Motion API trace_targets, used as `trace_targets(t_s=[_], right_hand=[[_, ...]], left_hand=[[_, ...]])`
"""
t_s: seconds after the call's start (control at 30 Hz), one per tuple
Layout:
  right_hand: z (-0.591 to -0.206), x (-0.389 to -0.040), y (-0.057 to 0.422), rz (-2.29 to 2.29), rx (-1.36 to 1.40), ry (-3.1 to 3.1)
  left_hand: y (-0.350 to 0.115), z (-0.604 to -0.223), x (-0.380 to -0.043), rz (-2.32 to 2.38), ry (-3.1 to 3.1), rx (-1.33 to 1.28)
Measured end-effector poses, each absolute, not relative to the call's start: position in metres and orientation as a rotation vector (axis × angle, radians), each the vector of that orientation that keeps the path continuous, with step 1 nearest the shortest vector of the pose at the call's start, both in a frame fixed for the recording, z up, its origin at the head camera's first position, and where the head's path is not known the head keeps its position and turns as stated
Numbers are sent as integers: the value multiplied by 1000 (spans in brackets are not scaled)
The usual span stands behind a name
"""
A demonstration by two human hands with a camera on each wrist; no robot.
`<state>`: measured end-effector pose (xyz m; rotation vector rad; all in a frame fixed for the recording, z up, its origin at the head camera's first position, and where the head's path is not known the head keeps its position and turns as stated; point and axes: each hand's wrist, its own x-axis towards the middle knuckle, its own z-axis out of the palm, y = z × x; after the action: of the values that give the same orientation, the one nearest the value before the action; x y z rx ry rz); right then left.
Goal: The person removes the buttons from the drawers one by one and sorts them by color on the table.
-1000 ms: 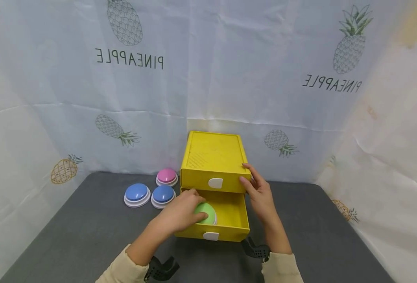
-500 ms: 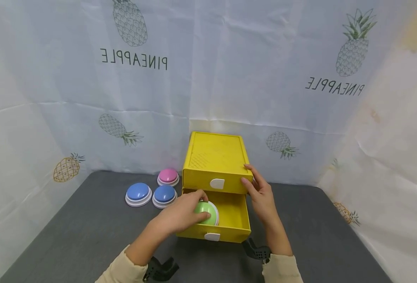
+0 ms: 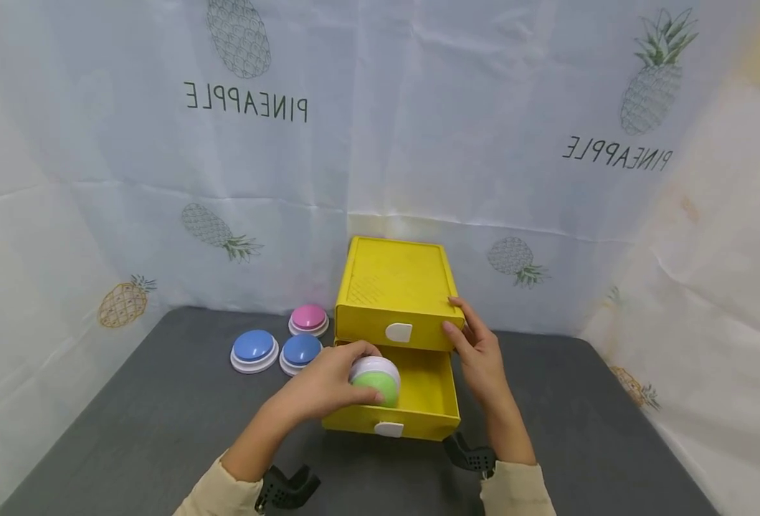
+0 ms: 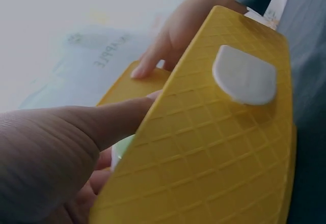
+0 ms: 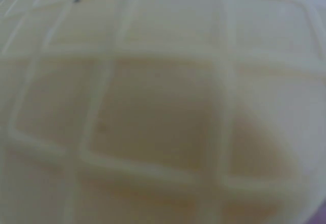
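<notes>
In the head view my left hand (image 3: 325, 381) grips a green push button (image 3: 378, 385) with a white base, held tilted over the pulled-out lower drawer (image 3: 433, 387). The thumb lies on the green dome and the fingers reach round the far side of the base. My right hand (image 3: 483, 362) holds the right front corner of the yellow drawer cabinet (image 3: 402, 271), thumb on the front of the upper drawer (image 3: 363, 324). In the left wrist view the drawer front (image 4: 204, 155) hides most of the button. Only a blurred gridded yellow panel (image 5: 158, 112) fills the right wrist view.
Left of the cabinet, two blue push buttons, one nearer the edge (image 3: 254, 347) and one beside the drawer (image 3: 302, 350), and a pink push button (image 3: 309, 317) stand on the dark tabletop (image 3: 180, 401). A pineapple-print curtain (image 3: 419, 129) hangs close behind.
The green button has tipped up in my left hand, so its white base now faces up and away. My right hand has kept its hold on the cabinet corner.
</notes>
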<state>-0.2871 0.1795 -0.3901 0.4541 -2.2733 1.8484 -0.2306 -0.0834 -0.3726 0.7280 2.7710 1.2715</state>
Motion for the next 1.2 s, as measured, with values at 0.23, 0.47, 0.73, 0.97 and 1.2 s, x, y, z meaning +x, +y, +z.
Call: trace_targets(t_s=[0.23, 0.47, 0.73, 0.97, 1.2], right_hand=[[-389, -286, 178, 1844, 447, -2284], [-390, -285, 180, 1823, 432, -2295], [-390, -286, 180, 1826, 457, -2291], [-390, -286, 179, 1828, 443, -2292], [-390, -285, 178, 1823, 445, -2293]], left_hand=[[-81, -378, -226, 1416, 2809, 657], [-91, -371, -219, 1773, 2720, 451], [-123, -374, -204, 2106, 2761, 402], [-152, -391, -197, 2112, 2735, 162], [-170, -426, -210, 1940, 2691, -127]])
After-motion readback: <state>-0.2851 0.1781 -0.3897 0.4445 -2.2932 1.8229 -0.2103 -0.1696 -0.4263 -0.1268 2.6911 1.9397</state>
